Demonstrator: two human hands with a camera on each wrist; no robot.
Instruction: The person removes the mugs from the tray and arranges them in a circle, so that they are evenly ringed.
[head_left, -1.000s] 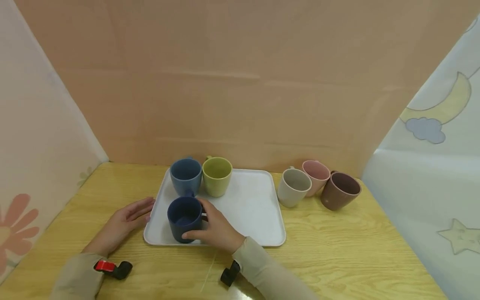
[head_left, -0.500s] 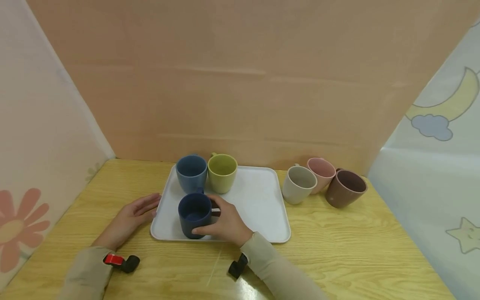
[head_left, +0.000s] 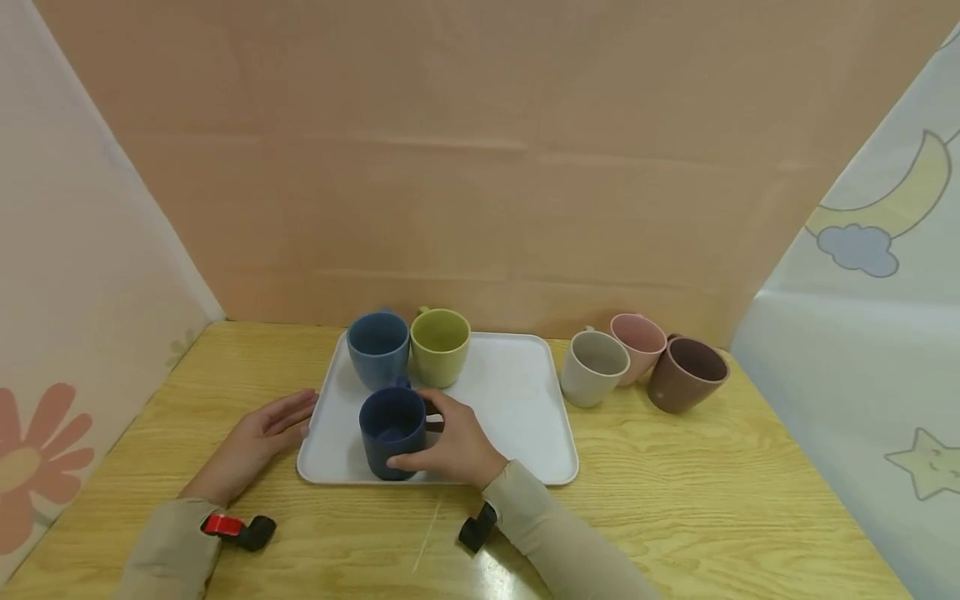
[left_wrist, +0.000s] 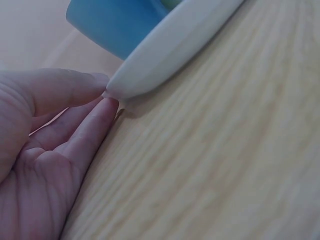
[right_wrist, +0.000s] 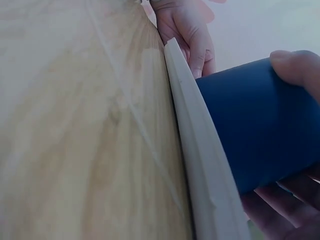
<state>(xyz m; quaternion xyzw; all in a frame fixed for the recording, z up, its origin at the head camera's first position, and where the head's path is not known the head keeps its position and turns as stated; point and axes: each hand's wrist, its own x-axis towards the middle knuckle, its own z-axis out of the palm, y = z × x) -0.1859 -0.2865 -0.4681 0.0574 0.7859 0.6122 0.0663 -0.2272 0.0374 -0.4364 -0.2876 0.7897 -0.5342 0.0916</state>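
Observation:
My right hand (head_left: 457,442) grips a navy blue mug (head_left: 392,429), thumb at its near side and fingers on its far right side. The mug stands upright at the front left of a white tray (head_left: 517,417); in the right wrist view its dark blue wall (right_wrist: 260,120) shows between thumb and fingers. At the tray's left edge is my left hand (head_left: 258,437), fingers extended. In the left wrist view its thumb and fingertips touch the tray's rim (left_wrist: 160,57). Behind the navy mug, a lighter blue mug (head_left: 378,354) and a yellow-green mug (head_left: 440,354) stand side by side on the tray.
Right of the tray, a whitish mug (head_left: 590,379), a pink mug (head_left: 640,346) and a brown mug (head_left: 682,383) stand close together on the wooden table (head_left: 675,508). An orange-brown backdrop (head_left: 480,208) rises behind, with pale patterned panels at both sides.
The navy mug, held in my right hand, has shifted slightly right on the tray. My left hand stays at the tray's left edge. The head view has moved a little.

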